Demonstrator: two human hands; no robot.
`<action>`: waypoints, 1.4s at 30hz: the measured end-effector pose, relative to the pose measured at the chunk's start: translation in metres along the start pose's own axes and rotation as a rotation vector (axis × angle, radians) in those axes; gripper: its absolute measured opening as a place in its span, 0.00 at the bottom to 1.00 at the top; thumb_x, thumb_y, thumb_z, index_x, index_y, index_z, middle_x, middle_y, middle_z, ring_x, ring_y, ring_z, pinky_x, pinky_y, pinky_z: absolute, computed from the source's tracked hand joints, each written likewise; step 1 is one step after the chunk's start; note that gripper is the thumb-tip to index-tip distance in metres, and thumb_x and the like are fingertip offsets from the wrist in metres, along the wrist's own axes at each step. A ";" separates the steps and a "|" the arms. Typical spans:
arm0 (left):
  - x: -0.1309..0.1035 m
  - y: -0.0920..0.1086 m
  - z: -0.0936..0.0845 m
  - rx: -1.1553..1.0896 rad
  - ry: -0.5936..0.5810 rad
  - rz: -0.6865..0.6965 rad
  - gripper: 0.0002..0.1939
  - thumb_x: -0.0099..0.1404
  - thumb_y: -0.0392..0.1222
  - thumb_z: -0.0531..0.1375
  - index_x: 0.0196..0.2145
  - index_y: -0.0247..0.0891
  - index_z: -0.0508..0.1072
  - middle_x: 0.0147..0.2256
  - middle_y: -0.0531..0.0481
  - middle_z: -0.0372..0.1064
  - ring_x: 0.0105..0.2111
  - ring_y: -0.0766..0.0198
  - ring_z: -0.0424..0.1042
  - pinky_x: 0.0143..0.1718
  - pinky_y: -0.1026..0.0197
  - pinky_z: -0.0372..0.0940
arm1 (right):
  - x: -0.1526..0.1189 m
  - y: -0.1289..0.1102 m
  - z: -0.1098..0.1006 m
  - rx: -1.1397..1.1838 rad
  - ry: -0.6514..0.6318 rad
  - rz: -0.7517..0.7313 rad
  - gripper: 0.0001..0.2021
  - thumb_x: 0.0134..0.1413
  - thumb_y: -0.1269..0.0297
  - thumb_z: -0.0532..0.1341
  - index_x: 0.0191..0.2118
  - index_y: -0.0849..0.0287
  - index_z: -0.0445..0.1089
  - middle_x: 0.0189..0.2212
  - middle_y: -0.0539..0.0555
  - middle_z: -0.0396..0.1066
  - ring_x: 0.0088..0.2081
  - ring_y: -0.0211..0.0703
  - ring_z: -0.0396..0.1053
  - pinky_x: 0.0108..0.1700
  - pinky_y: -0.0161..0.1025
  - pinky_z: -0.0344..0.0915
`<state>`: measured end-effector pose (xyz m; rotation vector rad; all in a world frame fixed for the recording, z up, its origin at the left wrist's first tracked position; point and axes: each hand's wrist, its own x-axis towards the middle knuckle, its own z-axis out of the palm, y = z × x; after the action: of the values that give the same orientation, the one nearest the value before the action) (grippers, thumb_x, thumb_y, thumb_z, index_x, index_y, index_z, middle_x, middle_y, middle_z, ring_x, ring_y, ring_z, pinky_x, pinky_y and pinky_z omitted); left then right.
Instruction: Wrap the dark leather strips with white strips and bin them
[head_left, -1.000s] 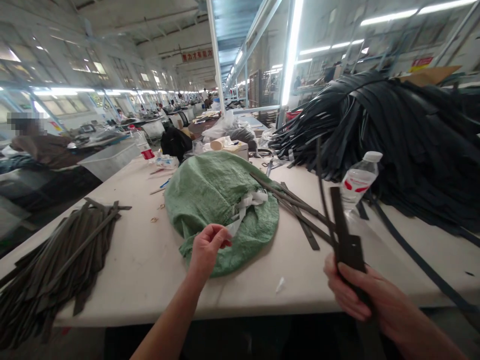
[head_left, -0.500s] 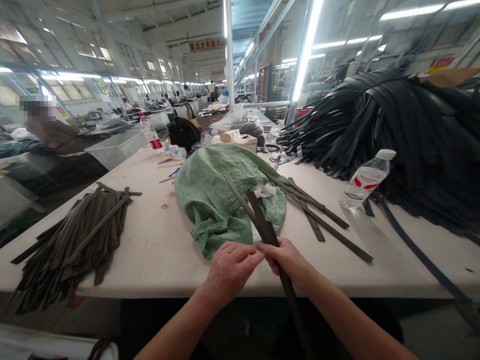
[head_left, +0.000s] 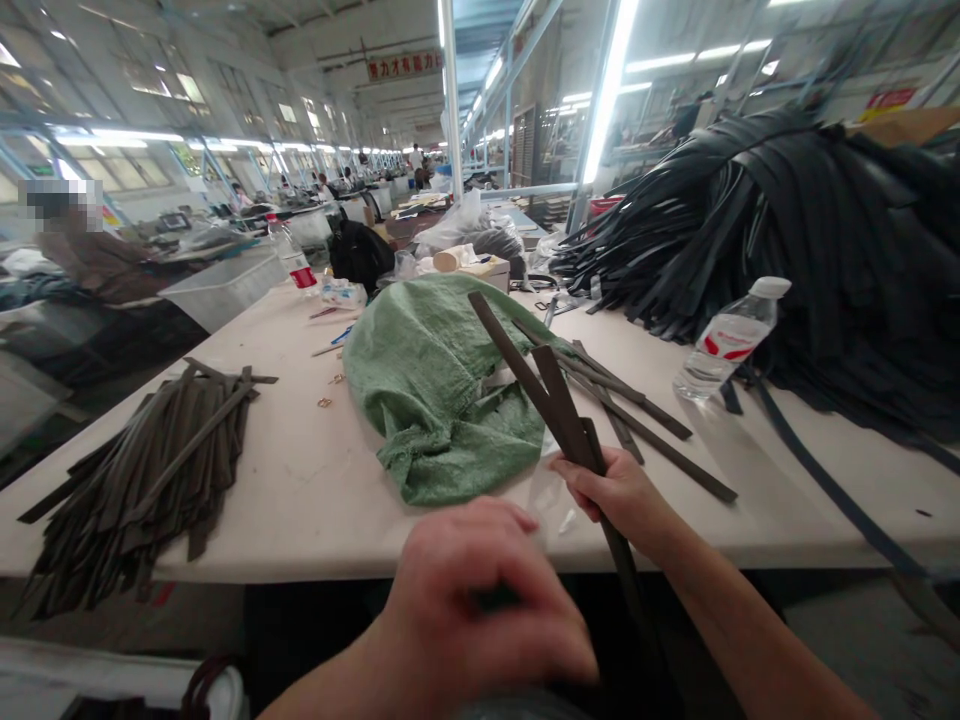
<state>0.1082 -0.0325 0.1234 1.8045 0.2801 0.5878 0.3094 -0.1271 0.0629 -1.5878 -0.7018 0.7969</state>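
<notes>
My right hand (head_left: 619, 495) is closed around a few dark brown strips (head_left: 559, 400), flat like belt straps. Their upper ends fan out over a green woven sack (head_left: 435, 390), and the lower ends hang past the table edge. My left hand (head_left: 480, 590), blurred, is close to the camera, left of the strips and apart from them. Its fingers curl inward; whatever they pinch, if anything, is hidden. A piece of clear plastic (head_left: 551, 495) is beside my right hand. More brown strips (head_left: 660, 450) lie on the table right of the sack.
A heap of brown strips (head_left: 165, 455) overhangs the table's front left edge. Long black straps (head_left: 810, 240) are piled at the right, behind a water bottle (head_left: 727, 340). Another bottle (head_left: 292, 255) with a red label and a black bag (head_left: 360, 255) stand at the back left.
My left hand has moved away from the strips, down and toward the camera. My right hand, still holding the strips, has shifted slightly right and the strips lean more to the left.
</notes>
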 end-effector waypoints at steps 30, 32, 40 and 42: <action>0.080 -0.101 0.078 -0.413 -0.248 -0.457 0.18 0.51 0.53 0.68 0.29 0.32 0.78 0.25 0.48 0.72 0.27 0.65 0.67 0.34 0.63 0.61 | -0.023 0.012 -0.040 -0.104 0.044 -0.058 0.17 0.58 0.49 0.57 0.30 0.59 0.66 0.17 0.46 0.63 0.17 0.34 0.60 0.19 0.31 0.58; 0.087 -0.101 0.074 -0.537 -0.127 -0.556 0.20 0.47 0.53 0.71 0.27 0.32 0.76 0.25 0.48 0.72 0.27 0.64 0.70 0.36 0.62 0.63 | -0.033 0.017 -0.047 -0.163 0.101 -0.062 0.19 0.60 0.47 0.55 0.29 0.59 0.66 0.19 0.48 0.66 0.18 0.34 0.62 0.21 0.32 0.60; 0.112 -0.100 0.062 -0.947 0.175 -0.551 0.20 0.44 0.48 0.74 0.28 0.35 0.71 0.28 0.50 0.73 0.27 0.68 0.72 0.33 0.65 0.67 | -0.096 0.060 -0.062 -0.338 0.289 -0.033 0.22 0.56 0.43 0.56 0.26 0.57 0.71 0.20 0.52 0.71 0.21 0.42 0.68 0.25 0.35 0.68; 0.116 -0.100 0.063 -0.994 0.224 -0.541 0.19 0.45 0.47 0.74 0.29 0.35 0.71 0.29 0.50 0.74 0.28 0.67 0.73 0.32 0.65 0.68 | -0.107 0.069 -0.060 -0.401 0.284 -0.052 0.22 0.56 0.43 0.56 0.24 0.55 0.71 0.18 0.51 0.70 0.19 0.42 0.68 0.23 0.34 0.67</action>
<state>0.2500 0.0015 0.0443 0.6603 0.4976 0.4176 0.2960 -0.2585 0.0135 -1.9861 -0.7205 0.3922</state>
